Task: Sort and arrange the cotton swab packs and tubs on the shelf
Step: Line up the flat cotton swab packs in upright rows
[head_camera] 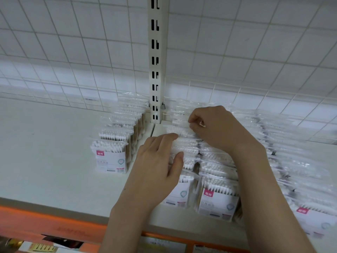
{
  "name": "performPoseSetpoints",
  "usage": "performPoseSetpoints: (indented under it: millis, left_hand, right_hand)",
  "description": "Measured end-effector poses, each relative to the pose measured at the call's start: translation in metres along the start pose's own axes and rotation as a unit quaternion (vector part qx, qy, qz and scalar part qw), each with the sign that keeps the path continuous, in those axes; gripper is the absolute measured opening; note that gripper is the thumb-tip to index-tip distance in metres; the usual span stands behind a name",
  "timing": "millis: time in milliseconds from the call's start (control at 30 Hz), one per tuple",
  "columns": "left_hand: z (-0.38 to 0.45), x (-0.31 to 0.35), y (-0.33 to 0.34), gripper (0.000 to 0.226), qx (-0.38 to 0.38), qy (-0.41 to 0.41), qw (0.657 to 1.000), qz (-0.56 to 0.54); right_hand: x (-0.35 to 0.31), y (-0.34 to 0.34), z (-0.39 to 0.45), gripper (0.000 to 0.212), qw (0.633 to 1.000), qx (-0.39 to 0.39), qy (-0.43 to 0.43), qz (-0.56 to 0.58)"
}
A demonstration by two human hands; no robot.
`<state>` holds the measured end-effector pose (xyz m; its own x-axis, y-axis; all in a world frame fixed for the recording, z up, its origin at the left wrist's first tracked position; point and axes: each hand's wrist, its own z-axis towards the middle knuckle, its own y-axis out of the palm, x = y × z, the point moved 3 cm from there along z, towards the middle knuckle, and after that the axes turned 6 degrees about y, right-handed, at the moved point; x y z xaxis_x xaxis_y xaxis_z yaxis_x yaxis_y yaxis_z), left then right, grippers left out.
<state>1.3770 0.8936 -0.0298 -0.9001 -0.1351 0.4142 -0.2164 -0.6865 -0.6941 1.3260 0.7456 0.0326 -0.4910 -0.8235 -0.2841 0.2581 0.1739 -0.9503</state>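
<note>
Squaring the middle row of cotton swab packs (184, 148): left hand (156, 161) lies flat-fingered against its side; right hand (215, 126) pinches a far pack's top. Advise pressing evenly, keeping packs upright.

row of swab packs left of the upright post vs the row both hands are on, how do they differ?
The left row stands alone with bare shelf to its left; the handled row sits against more rows on its right. No hand touches the left row; the left hand rests on the handled row and the right hand pinches a pack further back. Both hold the same pink-labelled packs, upright.
</note>
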Motion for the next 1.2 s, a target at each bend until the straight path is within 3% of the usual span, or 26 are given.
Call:
performPoseSetpoints:
  millis: [233, 567, 867, 1100, 1200]
  left_hand:
    - [-0.002, -0.003, 0.001, 0.04, 0.009, 0.001, 0.999, 0.053]
    - [-0.001, -0.003, -0.001, 0.041, -0.011, -0.003, 0.999, 0.041]
    - [0.005, -0.004, -0.004, 0.038, -0.011, -0.001, 0.999, 0.034]
    - [0.006, -0.004, -0.005, 0.042, 0.004, 0.001, 0.999, 0.038]
    - [0.009, -0.003, -0.007, 0.046, 0.014, -0.002, 1.0, 0.027]
  right_hand:
    - [-0.005, 0.012, 0.005, 0.014, 0.999, -0.028, -0.008, -0.018]
    - [-0.001, -0.006, 0.003, 0.013, 0.997, 0.083, -0.004, -0.003]
    - [0.005, -0.045, -0.009, 0.01, 0.97, 0.143, 0.037, 0.192]
    - [0.006, -0.057, -0.021, 0.018, 0.952, 0.191, 0.027, 0.237]
    - [0.008, -0.055, -0.02, 0.007, 0.954, 0.189, 0.022, 0.232]
